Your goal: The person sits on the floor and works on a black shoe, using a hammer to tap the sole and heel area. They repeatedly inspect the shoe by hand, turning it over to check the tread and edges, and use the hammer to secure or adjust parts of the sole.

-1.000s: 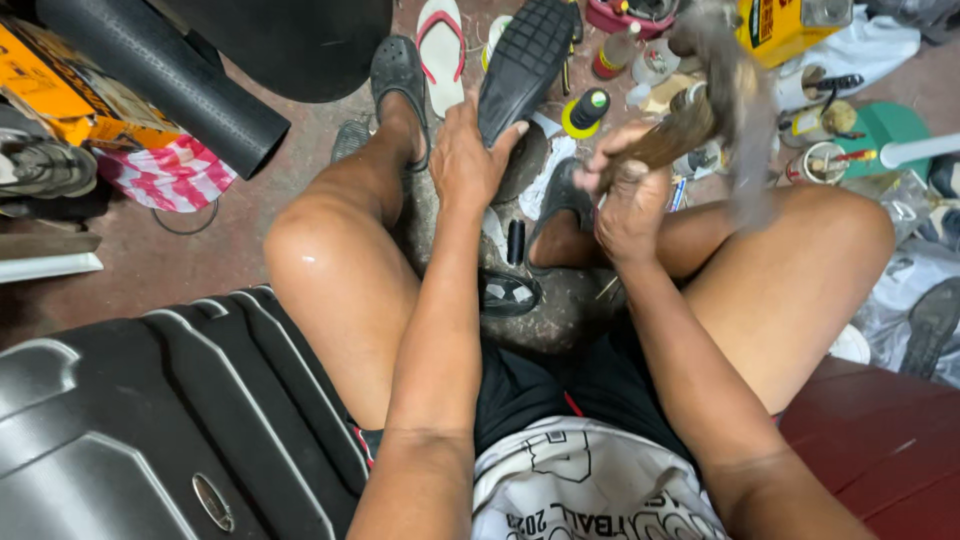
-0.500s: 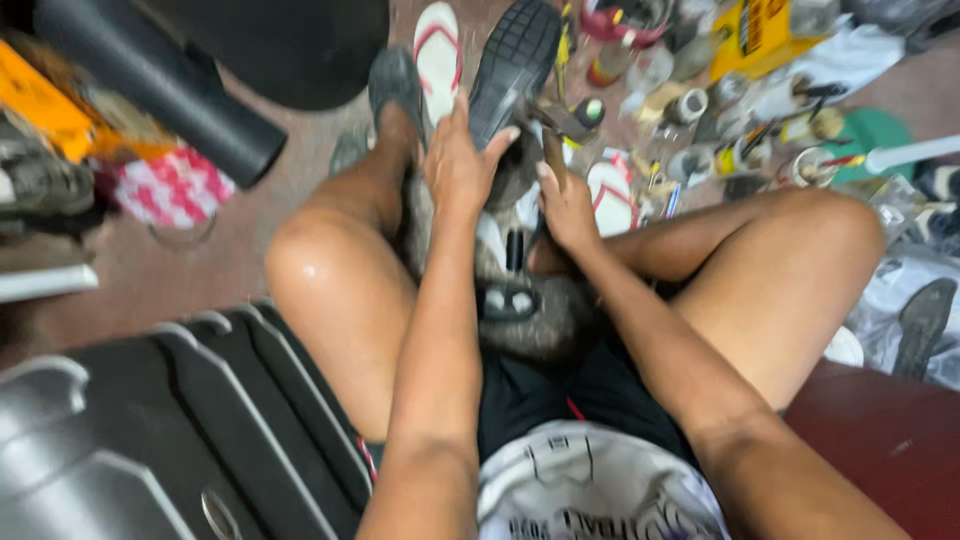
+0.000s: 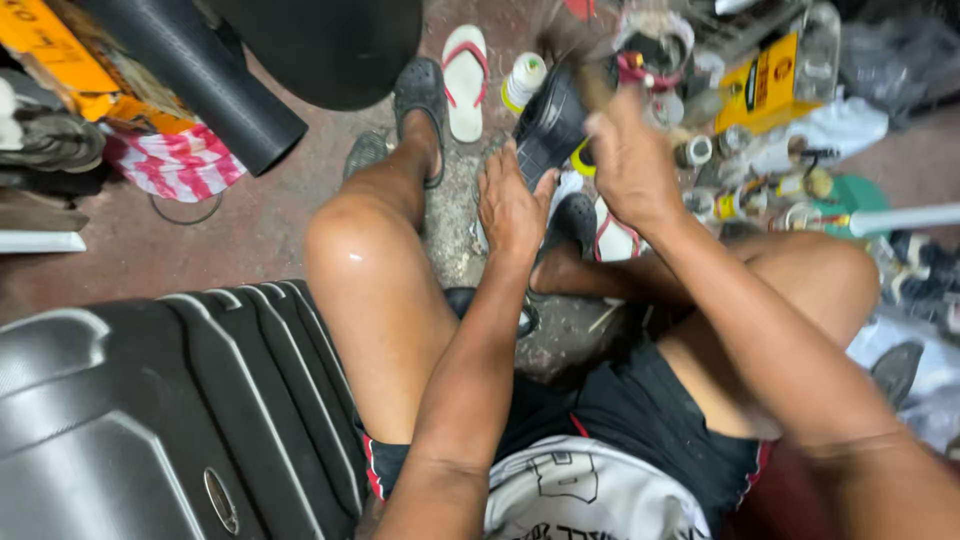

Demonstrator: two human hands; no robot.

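Note:
I sit on the floor with my knees apart. My left hand (image 3: 510,205) presses flat on the heel end of a black shoe (image 3: 548,125), which lies sole up over a grey stone block (image 3: 452,235) between my legs. My right hand (image 3: 630,160) is raised just right of the shoe, fist shut on a blurred wooden hammer handle (image 3: 592,85); the hammer's head is smeared by motion and hard to make out. My left foot wears a dark clog (image 3: 420,95).
A black hard-shell suitcase (image 3: 150,410) fills the lower left. A black pipe (image 3: 195,75) and a striped red-and-white bag (image 3: 180,165) lie at upper left. A white flip-flop (image 3: 465,75), a white bottle (image 3: 522,80), a yellow box (image 3: 765,85) and several small tins clutter the floor ahead.
My right hand swung the hammer down onto the shoe half a second ago and is lifted again now. My left hand stays on the shoe.

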